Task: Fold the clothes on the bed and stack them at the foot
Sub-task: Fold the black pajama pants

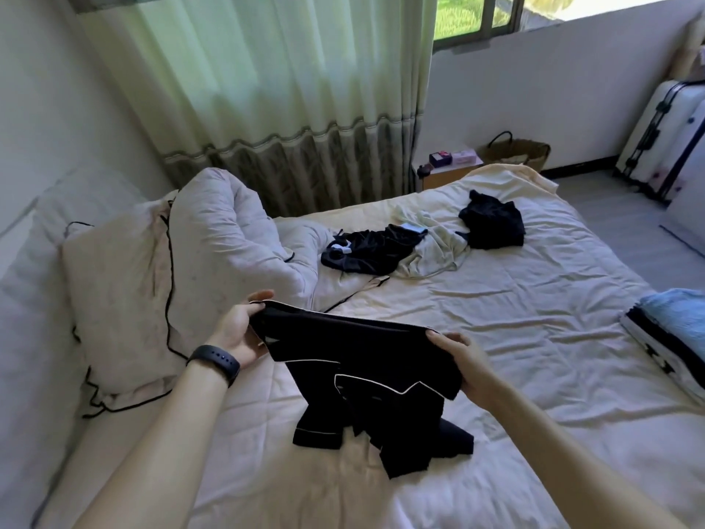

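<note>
Left hand (240, 332): I see it pinching one end of the top edge of a black pyjama shirt with white piping (366, 383); a black wristband (215, 362) sits on the wrist.
Right hand (457, 362): I see it gripping the other end of that edge.
Shirt: held up above the cream-sheeted bed (496, 318), lower part trailing onto the sheet.
Unfolded clothes: a black satin garment (366, 248), a pale cream garment (438, 246) and a black crumpled garment (492, 223) lie together farther up the bed.
Folded stack (671, 334): at the bed's right edge, a light blue piece on top.
Pillow (122, 299): left of my hands.
</note>
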{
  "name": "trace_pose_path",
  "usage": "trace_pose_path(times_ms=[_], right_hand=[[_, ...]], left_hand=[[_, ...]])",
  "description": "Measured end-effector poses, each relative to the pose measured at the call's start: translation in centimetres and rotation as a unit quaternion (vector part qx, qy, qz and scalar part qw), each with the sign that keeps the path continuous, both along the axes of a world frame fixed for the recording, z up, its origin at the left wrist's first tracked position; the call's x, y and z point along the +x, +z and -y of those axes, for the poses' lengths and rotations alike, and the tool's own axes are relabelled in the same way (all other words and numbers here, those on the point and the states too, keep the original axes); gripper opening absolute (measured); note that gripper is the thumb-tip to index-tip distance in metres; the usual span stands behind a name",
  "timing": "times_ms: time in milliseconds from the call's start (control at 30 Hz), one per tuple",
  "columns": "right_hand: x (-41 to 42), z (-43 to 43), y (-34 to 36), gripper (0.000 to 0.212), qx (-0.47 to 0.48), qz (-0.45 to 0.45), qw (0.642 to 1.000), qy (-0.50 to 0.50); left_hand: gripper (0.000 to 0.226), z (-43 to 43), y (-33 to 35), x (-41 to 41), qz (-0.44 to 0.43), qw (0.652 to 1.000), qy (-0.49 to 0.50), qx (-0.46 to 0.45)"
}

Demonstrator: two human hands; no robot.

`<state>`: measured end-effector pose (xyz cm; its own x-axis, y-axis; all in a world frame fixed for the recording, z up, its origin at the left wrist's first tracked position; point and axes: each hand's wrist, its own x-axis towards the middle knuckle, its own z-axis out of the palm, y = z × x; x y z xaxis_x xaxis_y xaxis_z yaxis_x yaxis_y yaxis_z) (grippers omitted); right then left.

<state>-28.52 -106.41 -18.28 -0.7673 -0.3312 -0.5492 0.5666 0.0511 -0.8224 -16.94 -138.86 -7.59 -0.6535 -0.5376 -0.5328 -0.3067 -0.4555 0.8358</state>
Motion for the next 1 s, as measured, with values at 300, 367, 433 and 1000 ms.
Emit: trace_pose_path(times_ms=[300,367,433,1000], right_hand=[[-1.2,-2.5,-0.8,0.01,0.022,-0.045,0.995,0.087],[-0.4,-2.5,-1.5,0.022,0.044,-0.045,0.99,0.127],[0.0,-2.3,-2.0,0.023,0.067,-0.054,0.989,0.119],[0.2,-0.3,1.9,0.039,0.216,-0.477,0.835,0.17]], left_hand=[[0.041,0.9,-0.9,0.8,-0.032,0.996,0.076,0.043],[0.041,0.8,-0.9,0.6,-0.021,0.996,0.082,0.039],[0.042,0.6,-0.9,0.4,-0.015,0.996,0.081,0.021],[0.031,0.0,-0.2,-0.7,0.033,0.999,-0.014,-0.036]])
